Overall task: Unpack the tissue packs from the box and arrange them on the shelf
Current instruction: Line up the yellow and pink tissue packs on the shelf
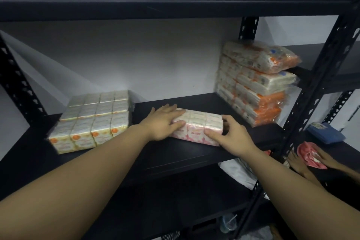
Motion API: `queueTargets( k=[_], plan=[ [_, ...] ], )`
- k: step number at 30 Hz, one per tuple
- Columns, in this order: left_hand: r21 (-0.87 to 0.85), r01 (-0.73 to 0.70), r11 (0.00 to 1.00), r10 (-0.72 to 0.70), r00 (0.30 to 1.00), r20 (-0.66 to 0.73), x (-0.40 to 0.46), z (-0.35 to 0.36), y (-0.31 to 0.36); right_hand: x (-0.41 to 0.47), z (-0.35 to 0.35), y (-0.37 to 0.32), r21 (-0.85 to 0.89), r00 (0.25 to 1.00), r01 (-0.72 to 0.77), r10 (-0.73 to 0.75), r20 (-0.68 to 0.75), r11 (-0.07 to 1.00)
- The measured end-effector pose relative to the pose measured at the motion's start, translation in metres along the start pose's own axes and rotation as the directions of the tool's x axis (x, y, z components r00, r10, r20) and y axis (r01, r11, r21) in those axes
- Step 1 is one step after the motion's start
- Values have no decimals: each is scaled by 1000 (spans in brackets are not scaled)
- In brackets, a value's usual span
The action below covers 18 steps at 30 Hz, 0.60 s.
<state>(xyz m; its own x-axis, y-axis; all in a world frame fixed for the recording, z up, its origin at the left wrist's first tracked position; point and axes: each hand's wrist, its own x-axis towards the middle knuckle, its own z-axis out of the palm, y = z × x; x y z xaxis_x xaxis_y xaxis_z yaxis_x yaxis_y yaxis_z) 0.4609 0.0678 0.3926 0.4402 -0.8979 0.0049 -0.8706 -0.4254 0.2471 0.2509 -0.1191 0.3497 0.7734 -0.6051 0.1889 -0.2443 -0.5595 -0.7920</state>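
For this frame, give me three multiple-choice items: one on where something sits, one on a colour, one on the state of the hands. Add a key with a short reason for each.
1. Where is the tall stack of orange packs on the shelf?
A. Far left end
B. Right end, by the upright post
C. On the shelf above

2. What colour marks the front of the pack between the two hands?
A. Pink
B. Green
C. Blue

3. How do the left hand and right hand stand?
A. Both hang clear of the shelf
B. Only the right touches the pack
C. Each is on one end of the pack

Key: 1 B, the stack stands beside the right post; 2 A, its front face is pink and white; 3 C, the left hand covers the left end and the right hand holds the right end.
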Motion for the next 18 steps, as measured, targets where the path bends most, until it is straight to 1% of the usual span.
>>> queueTargets(
  k=[3, 7, 9, 12, 15, 18],
  plan=[
    [36, 0, 999, 1, 999, -38, -2, -3, 2, 8, -1, 1, -30, 1000, -21, 20, -18, 999],
    [74, 1, 997, 10, 990, -138, -20, -3, 5, 27, 0, 0, -60, 996, -63, 59, -69, 996],
    [44, -22, 999, 29, 985, -170, -32, -4, 5, 39, 4, -3, -74, 992, -96, 89, -95, 993],
    [-65, -65, 996, 55, 988, -146, -47, -3, 6, 52, 16, -13, -91, 989, -123, 115, -93, 988],
    [-112, -86, 990, 76, 993, -90, -54, -1, 8, 59, 30, -24, -83, 989, -132, 126, -80, 988],
    [-173, -99, 980, 88, 994, -71, -55, -3, 7, 54, 36, -27, -72, 988, -142, 136, -79, 987]
  ],
)
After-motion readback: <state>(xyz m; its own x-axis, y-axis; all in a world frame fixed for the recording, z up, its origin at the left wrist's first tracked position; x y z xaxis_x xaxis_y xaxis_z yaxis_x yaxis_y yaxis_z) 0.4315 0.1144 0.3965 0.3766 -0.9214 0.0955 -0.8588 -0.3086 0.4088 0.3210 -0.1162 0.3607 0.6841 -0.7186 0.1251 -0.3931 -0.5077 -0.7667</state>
